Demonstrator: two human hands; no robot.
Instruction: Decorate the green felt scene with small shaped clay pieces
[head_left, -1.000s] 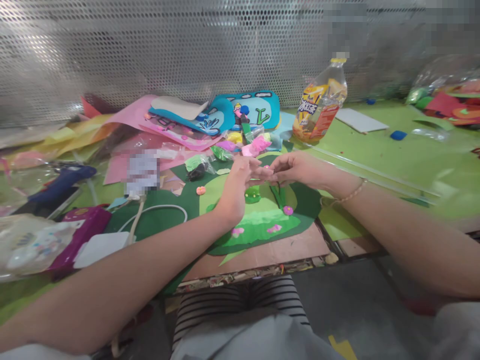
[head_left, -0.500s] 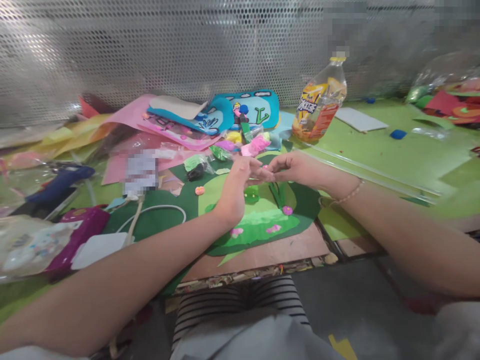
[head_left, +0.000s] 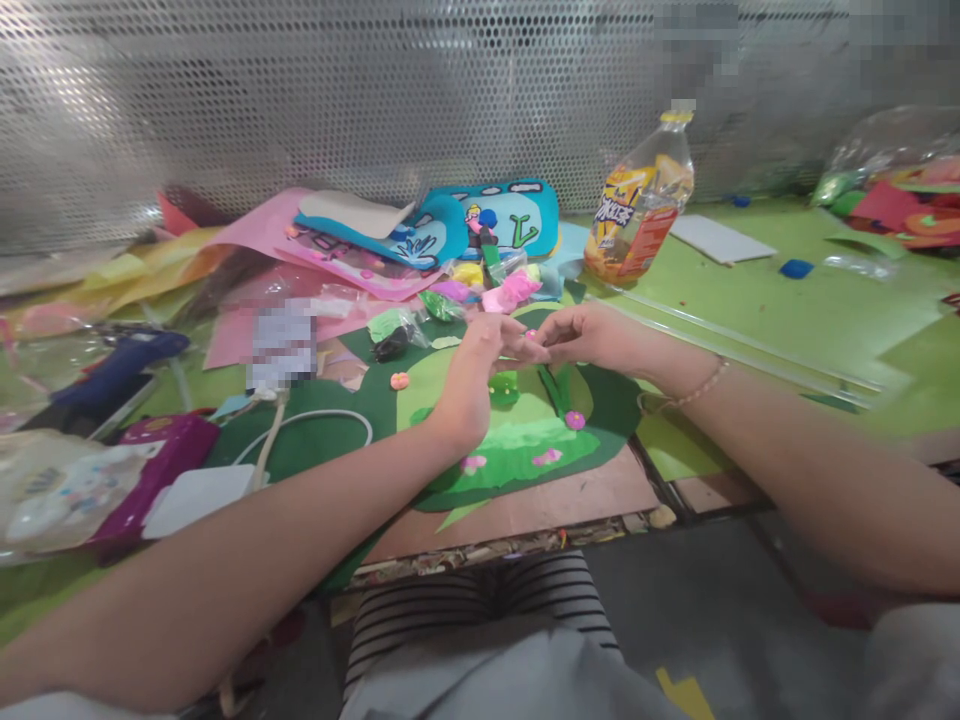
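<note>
Over a green cut-paper garden picture (head_left: 517,440), my left hand (head_left: 480,375) reaches in with its fingers stretched toward the right. My right hand (head_left: 589,335) meets those fingertips, its own fingers pinched together; what is between them, if anything, is hidden. A small pink piece (head_left: 531,335) shows just where the hands meet. Below my right hand, a green clay stem (head_left: 555,390) lies on the picture, with a purple-pink clay flower (head_left: 575,420) near its lower end. A green clay lump (head_left: 503,388) sits beside my left palm.
Bags of coloured clay (head_left: 510,290) lie just beyond the picture. A drink bottle (head_left: 637,205) stands at the back right, near a white board (head_left: 724,240). To the left are a purple box (head_left: 150,460), a white cable (head_left: 274,430) and a blue glue gun (head_left: 127,365).
Both hands keep almost the same place and pose above the picture. Nothing else has visibly moved.
</note>
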